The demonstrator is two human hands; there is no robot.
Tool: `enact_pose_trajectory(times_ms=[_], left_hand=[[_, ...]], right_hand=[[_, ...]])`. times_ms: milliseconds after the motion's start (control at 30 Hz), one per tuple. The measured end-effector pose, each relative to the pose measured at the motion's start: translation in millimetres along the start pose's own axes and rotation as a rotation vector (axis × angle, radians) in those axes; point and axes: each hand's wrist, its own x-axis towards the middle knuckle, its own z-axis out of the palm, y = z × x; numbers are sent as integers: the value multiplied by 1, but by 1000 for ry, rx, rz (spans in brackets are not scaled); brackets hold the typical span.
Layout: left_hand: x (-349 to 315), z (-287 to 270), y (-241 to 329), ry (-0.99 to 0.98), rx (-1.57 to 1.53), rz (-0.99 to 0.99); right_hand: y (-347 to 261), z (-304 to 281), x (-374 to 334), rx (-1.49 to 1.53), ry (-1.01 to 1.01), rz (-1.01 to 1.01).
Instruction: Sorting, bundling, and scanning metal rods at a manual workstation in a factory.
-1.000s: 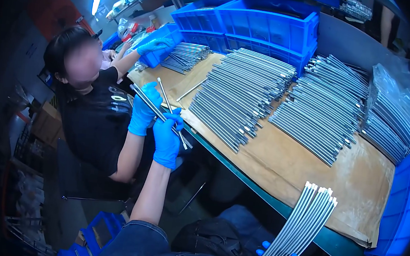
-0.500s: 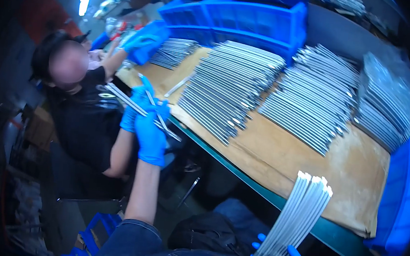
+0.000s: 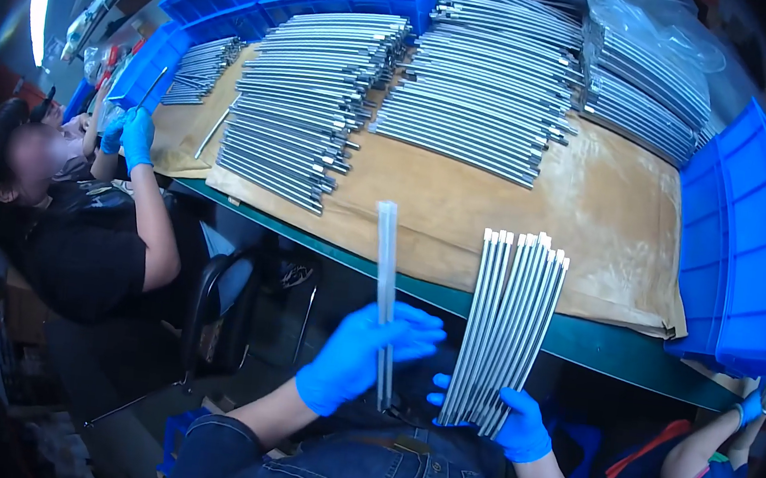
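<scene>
My left hand (image 3: 349, 356), in a blue glove, is closed round a couple of slim metal rods (image 3: 386, 267) held nearly upright. Its fingertips point toward my right hand (image 3: 523, 428), also blue-gloved, which grips the lower ends of a fanned bundle of metal rods (image 3: 506, 325) with pale tips at the top. The two sets are apart, both in front of my body at the table's near edge. Beyond them, two broad rows of similar rods, a left row (image 3: 314, 94) and a right row (image 3: 490, 83), lie side by side on brown sheeting (image 3: 440, 217).
Blue bins stand along the back (image 3: 332, 4) and at the right end (image 3: 733, 245). Clear plastic (image 3: 652, 30) partly covers another rod stack. At left, a co-worker's gloved hands (image 3: 130, 134) hold a rod; another person's hands (image 3: 754, 404) are at far right. A chair (image 3: 210, 314) stands beside the table.
My left hand has drawn back from beside the co-worker's hands, bringing rods close to the bundle. The co-worker's hands are now apart from mine. My view has shifted toward the right.
</scene>
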Motion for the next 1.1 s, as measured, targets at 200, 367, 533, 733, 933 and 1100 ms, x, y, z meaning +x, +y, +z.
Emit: enact_pose_trajectory(times_ms=[200, 367, 533, 733, 933, 1100], left_hand=[[15, 4, -25, -156, -92, -281], [37, 12, -23, -258, -264, -353], [41, 17, -20, -208, -428, -417], [41, 19, -34, -208, -115, -285], [38, 27, -39, -141, 191, -148], [51, 21, -28, -129, -25, -338]], right_hand=[[-1, -1, 3, -51, 24, -44], [4, -14, -7, -95, 228, -34], [10, -26, -11, -16, 211, -93], [8, -24, -8, -46, 224, -65], [12, -27, -8, -62, 228, -53], [10, -28, -5, 18, 137, -86]])
